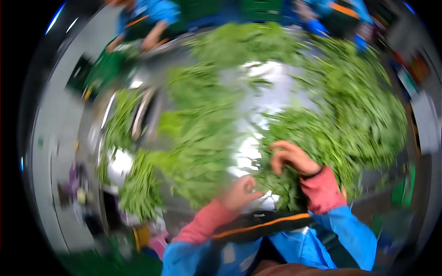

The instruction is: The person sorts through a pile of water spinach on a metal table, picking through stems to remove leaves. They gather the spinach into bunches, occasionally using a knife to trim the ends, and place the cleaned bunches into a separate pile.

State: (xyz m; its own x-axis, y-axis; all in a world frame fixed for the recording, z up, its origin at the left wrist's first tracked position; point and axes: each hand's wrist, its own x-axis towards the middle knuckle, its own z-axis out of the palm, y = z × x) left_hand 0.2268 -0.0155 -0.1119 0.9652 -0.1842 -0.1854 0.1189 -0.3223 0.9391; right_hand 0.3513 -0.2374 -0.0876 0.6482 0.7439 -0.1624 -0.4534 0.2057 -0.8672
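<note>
Leafy green vegetables with long stems lie in heaps on a shiny metal table [276, 85]. My right hand [293, 158] is over the near edge of the large right-hand heap [363, 106], its fingers curved and apart, with nothing visible between them. To its left, my left hand [240, 194] is above the metal near the table's front edge, beside the middle heap [202, 129]. Its fingers curl toward the thumb and are blurred by motion, so whether they hold anything cannot be made out.
Two people in blue sleeves, one at the far left [159, 18] and one at the far right [340, 16], work across the table. A green crate [103, 69] stands at the left. Bundled greens [140, 188] lie at the table's left end. Green crates [260, 9] stand behind.
</note>
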